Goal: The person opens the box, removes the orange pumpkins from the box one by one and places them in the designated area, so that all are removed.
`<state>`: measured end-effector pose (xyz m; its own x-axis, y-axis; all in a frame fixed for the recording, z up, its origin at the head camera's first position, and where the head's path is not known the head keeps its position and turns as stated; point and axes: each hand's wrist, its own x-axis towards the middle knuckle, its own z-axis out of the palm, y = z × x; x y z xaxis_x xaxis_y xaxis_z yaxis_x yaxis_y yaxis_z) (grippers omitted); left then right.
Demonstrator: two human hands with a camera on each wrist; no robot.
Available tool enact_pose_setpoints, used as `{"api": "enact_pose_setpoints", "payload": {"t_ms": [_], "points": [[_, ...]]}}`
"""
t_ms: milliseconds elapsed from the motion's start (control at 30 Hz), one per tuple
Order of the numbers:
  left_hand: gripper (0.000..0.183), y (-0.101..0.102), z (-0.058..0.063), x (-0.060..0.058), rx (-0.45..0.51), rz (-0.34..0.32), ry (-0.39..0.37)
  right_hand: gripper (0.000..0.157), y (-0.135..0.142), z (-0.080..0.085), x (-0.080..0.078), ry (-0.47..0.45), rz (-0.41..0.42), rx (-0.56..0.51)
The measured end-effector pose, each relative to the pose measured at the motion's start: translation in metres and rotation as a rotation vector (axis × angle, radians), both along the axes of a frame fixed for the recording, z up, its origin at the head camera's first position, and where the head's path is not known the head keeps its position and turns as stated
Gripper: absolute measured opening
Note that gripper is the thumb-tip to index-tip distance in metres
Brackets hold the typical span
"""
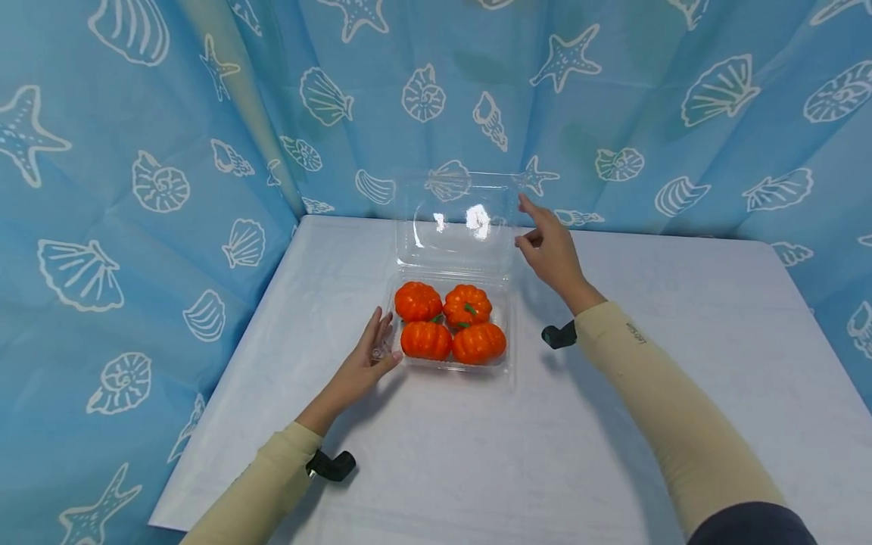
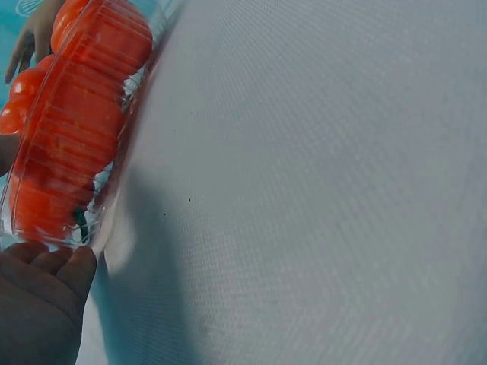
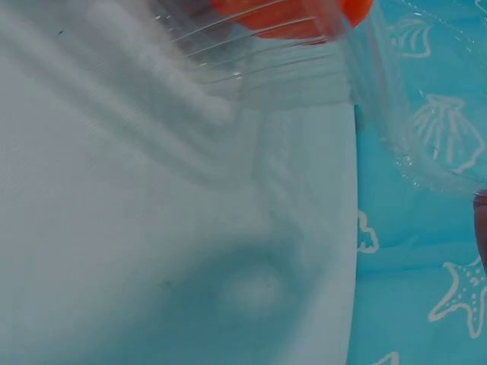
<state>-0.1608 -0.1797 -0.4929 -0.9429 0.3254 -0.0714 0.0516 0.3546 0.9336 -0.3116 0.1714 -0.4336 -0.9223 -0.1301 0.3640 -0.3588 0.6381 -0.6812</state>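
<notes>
A clear plastic clamshell container (image 1: 509, 356) stands on the white table with its lid (image 1: 436, 253) raised at the back. Inside sit several small orange toy pumpkins (image 1: 479, 344) with green stems, packed in two rows. My left hand (image 1: 357, 372) holds the container's left side, thumb at the front corner and fingers along the wall. In the left wrist view, those fingertips (image 2: 80, 266) touch the end of the container. At the lid's right edge is my right hand (image 1: 553, 253), index finger extended and thumb apart from it. In the right wrist view only a fingertip (image 3: 481, 220) shows beside the lid's corner.
A white cloth covers the table (image 1: 681, 325). Behind and to the left hangs a blue curtain (image 1: 490, 68) printed with shells and starfish, close against the table's back edge. Black camera mounts (image 1: 560, 335) stick out from both wrists.
</notes>
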Motion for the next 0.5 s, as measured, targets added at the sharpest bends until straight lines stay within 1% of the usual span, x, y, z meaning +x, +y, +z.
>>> {"api": "enact_pose_setpoints", "payload": {"t_ms": [133, 333, 433, 500], "points": [[0.093, 0.0, -0.001, 0.0, 0.01, -0.003, 0.0, 0.079, 0.003, -0.006, 0.0, -0.047, 0.021, -0.009], [0.092, -0.001, -0.001, 0.002, 0.011, -0.001, -0.001, 0.084, 0.007, -0.013, 0.002, -0.155, 0.044, 0.004], [0.092, 0.0, 0.001, 0.003, 0.005, 0.005, -0.004, 0.086, 0.009, -0.017, 0.002, -0.205, 0.058, 0.023], [0.092, 0.001, 0.006, 0.005, 0.0, 0.006, -0.009, 0.086, 0.01, -0.018, 0.002, -0.238, 0.061, 0.037]]}}
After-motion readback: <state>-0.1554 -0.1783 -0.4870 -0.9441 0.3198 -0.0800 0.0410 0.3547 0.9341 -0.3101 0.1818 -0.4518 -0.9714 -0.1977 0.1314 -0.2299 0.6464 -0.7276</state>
